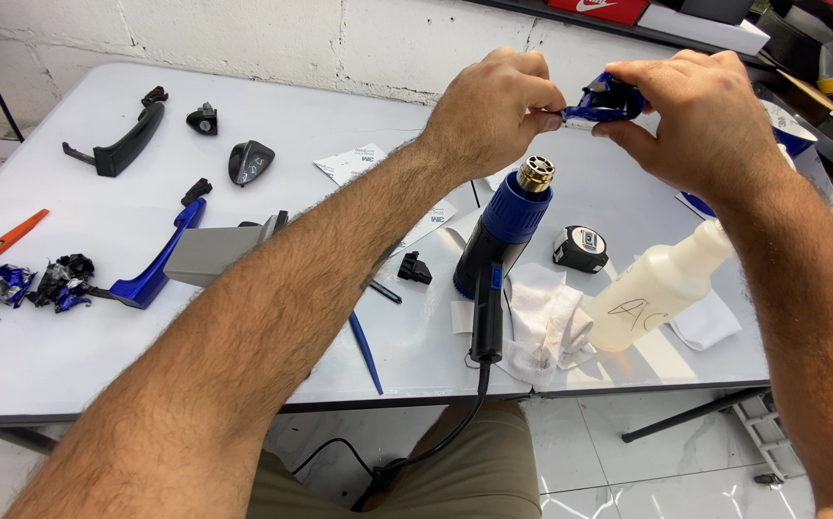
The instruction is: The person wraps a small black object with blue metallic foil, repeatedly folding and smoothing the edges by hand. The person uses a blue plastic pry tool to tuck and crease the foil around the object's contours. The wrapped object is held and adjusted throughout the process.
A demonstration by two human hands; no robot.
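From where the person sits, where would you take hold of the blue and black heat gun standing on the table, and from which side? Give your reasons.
Probably the black handle of the heat gun, approached from the near table edge. The handle points toward the person and is slim enough to wrap. The metal nozzle faces up and away and may be hot. Both the left hand and right hand are busy with a small blue part.

Bright even light, soft shadows, sharp focus, slight wide-angle edge distortion.

Head-worn view, down onto table (70, 375)
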